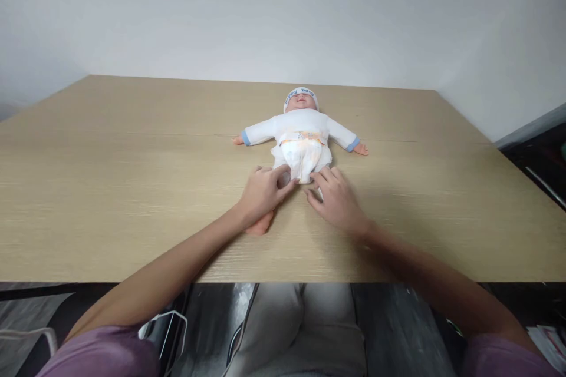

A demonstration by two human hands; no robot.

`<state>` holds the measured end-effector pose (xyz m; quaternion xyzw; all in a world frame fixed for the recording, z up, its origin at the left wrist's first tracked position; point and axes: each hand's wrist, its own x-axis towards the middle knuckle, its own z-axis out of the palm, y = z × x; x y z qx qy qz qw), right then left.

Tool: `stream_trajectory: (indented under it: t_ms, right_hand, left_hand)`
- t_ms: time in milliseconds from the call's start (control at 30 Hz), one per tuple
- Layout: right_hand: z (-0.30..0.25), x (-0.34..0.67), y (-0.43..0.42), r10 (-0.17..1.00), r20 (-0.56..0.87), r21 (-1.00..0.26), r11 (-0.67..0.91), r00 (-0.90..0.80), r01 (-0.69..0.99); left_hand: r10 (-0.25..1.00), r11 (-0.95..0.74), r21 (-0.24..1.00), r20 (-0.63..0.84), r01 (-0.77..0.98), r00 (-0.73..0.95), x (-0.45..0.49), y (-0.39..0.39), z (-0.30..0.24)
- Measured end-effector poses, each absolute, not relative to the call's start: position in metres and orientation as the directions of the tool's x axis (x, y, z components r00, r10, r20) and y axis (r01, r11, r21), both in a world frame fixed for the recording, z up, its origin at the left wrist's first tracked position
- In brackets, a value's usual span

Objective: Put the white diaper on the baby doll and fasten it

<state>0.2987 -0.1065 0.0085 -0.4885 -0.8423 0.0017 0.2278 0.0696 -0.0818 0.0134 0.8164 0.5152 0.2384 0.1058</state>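
A baby doll (301, 121) in a white long-sleeved top with blue cuffs lies on its back, arms spread. Its white diaper (303, 156) has an orange-patterned waistband. Thumb and forefinger of my left hand (265, 188) close in a pinch at the diaper's lower left edge. Below that hand one doll foot (260, 224) shows; the other leg is hidden behind my right hand. At the lower right edge of the diaper, my right hand (336, 197) has its fingers bent and apart from the thumb, the fingertips touching the diaper.
The doll rests on a wide light wood table (132, 188), its near edge in front of my lap. A pale wall (265, 12) rises behind it. Dark furniture (539, 159) stands beyond the right edge; a white cable (170, 315) hangs below at the left.
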Motion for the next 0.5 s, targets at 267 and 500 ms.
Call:
stream_trajectory:
  t_ms: [267,500]
  right_hand:
    - [0.009,0.298,-0.117,0.873,0.344,-0.302,0.452,-0.346,0.839]
    - [0.006,0.296,-0.119,0.902,0.306,-0.385,0.409,-0.304,0.827]
  left_hand:
    - [0.804,-0.574,0.446,0.464,0.686,0.372,0.065,-0.083,0.009]
    - [0.783,-0.617,0.482,0.456,0.622,0.423,0.063,-0.079,0.006]
